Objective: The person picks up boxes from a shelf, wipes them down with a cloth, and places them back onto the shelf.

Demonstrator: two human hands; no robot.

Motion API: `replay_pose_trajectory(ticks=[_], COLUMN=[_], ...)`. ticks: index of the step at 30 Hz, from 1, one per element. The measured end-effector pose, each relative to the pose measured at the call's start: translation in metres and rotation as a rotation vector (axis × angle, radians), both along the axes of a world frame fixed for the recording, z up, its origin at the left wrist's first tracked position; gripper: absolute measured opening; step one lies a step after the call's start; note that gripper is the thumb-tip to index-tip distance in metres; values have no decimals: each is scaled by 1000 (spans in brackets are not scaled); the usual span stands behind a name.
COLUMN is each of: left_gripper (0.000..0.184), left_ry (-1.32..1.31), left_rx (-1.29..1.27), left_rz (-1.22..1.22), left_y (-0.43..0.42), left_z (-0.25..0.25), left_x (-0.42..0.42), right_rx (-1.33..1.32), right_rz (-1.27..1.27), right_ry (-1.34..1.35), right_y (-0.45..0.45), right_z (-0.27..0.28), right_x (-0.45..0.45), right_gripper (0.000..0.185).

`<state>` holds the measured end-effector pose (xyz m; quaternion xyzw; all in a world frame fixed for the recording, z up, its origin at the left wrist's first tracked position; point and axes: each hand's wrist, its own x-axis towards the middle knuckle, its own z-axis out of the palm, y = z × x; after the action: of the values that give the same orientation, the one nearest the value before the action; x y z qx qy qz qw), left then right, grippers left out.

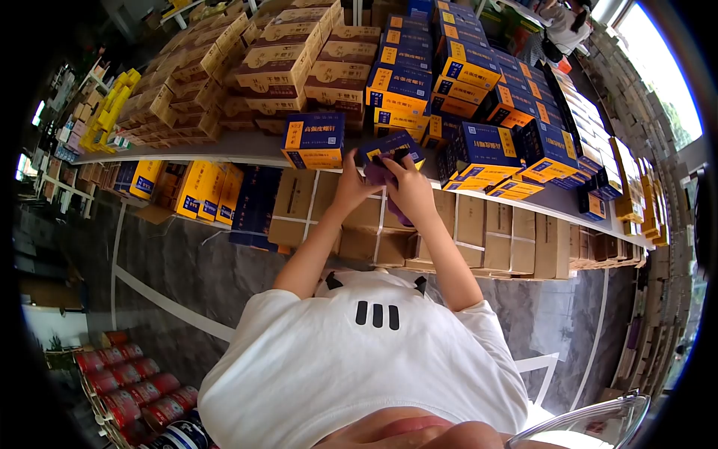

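Between my two hands is a small blue-and-yellow screw box (390,142), tilted above the front edge of the shelf. My left hand (354,182) grips the box at its left side. A crumpled purple cloth (378,173) is bunched in my right hand (408,187), pressed against the front of the box, with one end hanging down. Just left of my hands, another blue-and-yellow box (314,141) sits at the shelf's front edge. To the right stand more such boxes (481,153) in stacks.
Brown cartons (280,67) are piled at the back left of the shelf (247,155). Below it stand large strapped cardboard boxes (449,224) and yellow boxes (202,191). Red cans (138,382) are stacked at lower left. Another person (561,34) is at the far upper right.
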<state>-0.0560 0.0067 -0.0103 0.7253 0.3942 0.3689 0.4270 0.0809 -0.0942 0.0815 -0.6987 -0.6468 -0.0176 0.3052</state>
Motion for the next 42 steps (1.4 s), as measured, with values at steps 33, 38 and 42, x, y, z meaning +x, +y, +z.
replay_pose_trajectory(ticks=[33,38,42], left_gripper=[54,61,64], left_ry=[-173,-55,-160], left_rx=[-312,-213,-217], left_rz=[-263,-154,-182], left_y=[20,11,5], left_z=[-19,-5,4], left_x=[-18,-15,-9], right_rx=[139,317,254], right_rz=[-7,-30,-6], right_ry=[611,445,262], right_y=[-37,-27,-21], right_z=[-103,-85,-120], right_x=[-19,-21,-14], right_gripper=[38,41,44])
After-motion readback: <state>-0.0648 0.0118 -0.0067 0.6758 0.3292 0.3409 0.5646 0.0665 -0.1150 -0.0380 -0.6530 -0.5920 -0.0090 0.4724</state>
